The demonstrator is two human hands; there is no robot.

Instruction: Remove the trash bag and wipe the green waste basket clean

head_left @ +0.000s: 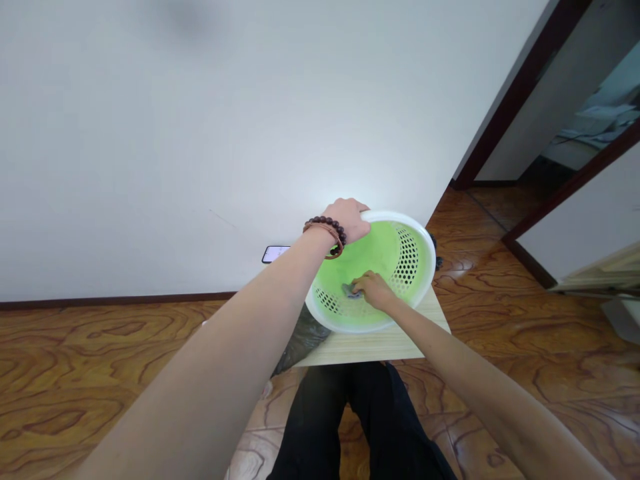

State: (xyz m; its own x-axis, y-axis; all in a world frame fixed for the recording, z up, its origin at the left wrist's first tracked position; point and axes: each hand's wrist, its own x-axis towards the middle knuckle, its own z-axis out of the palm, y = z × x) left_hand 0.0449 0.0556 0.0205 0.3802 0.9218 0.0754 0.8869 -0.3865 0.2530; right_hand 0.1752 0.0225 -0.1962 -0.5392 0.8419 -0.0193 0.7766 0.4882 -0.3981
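A green plastic basket (376, 251) with a white rim and rows of holes in its wall sits tilted on a small pale wooden table. My left hand (349, 219), with beaded bracelets at the wrist, is closed over the far left part of the rim. Inside the basket, my right hand (373, 289) pinches a small grey cloth (351, 291) against the green inner surface. The fingertips of my left hand are partly hidden behind the rim.
A phone (275, 253) with a lit screen lies left of the basket by the white wall. A dark plastic bag (306, 339) is at the left of the table top (370, 349). Wooden floor surrounds it, and a doorway (530, 113) opens at the right.
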